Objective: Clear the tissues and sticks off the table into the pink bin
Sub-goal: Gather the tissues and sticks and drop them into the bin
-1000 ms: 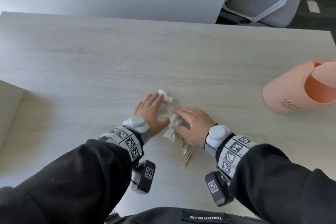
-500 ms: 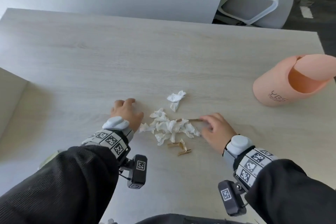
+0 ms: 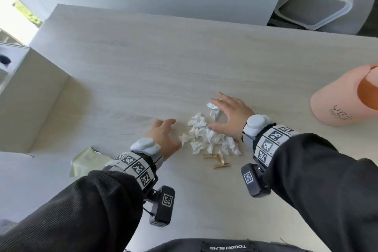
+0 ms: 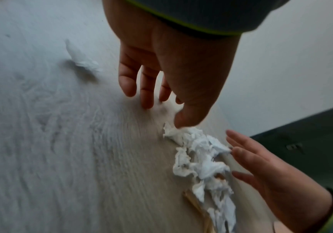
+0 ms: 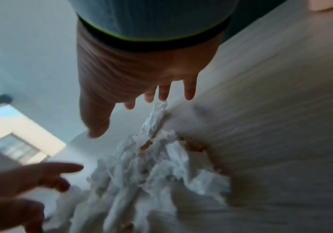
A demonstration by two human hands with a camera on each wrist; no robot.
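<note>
Head view: tissues (image 3: pixel 208 137) and sticks (image 3: pixel 217 161) heaped on table (image 3: pixel 143 71) between left hand (image 3: pixel 163 137) and right hand (image 3: pixel 231 114), both spread, holding nothing. Pink bin (image 3: pixel 345 100) at right.
Left wrist view: thumb tip touches tissues.
Right wrist view: blurred.

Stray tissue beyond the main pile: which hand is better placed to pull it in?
Right. The right hand is spread open directly over the stray tissue, fingers past it. The left hand sits on the pile's far side.

Grey chair (image 3: pixel 319 0) beyond table; green cloth (image 3: pixel 86 160) below.
</note>
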